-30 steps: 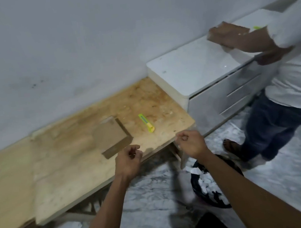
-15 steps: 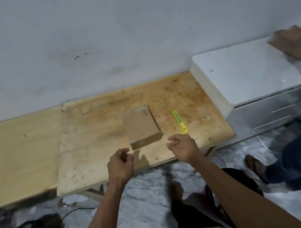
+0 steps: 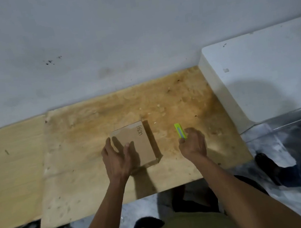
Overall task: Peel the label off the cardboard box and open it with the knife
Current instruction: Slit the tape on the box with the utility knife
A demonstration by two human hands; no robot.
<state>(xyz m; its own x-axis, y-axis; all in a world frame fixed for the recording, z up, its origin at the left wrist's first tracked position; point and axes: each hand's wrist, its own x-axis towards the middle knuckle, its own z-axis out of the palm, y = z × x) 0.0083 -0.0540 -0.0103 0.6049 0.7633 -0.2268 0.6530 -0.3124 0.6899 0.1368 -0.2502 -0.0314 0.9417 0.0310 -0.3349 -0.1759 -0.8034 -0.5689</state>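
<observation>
A flat cardboard box (image 3: pixel 136 144) lies on the stained plywood bench (image 3: pixel 92 140), its long side running away from the person. Along its far right edge there is dark printed lettering, turned sideways; it looks like "iscan" but is too small to read surely. No label shows on the box's top.

The left hand (image 3: pixel 118 157) is spread over the box's near left corner, fingers (image 3: pixel 108 143) straight along the left edge and thumb lying on the top face, not curled round it.

To the right, apart from the box, a yellow-green knife (image 3: pixel 179 131) lies on the bench. The right hand (image 3: pixel 193 143) is over its near end, fingers bent down at the handle; whether they already pinch it cannot be told.

A white cabinet (image 3: pixel 264 72) stands against the bench's right end.
</observation>
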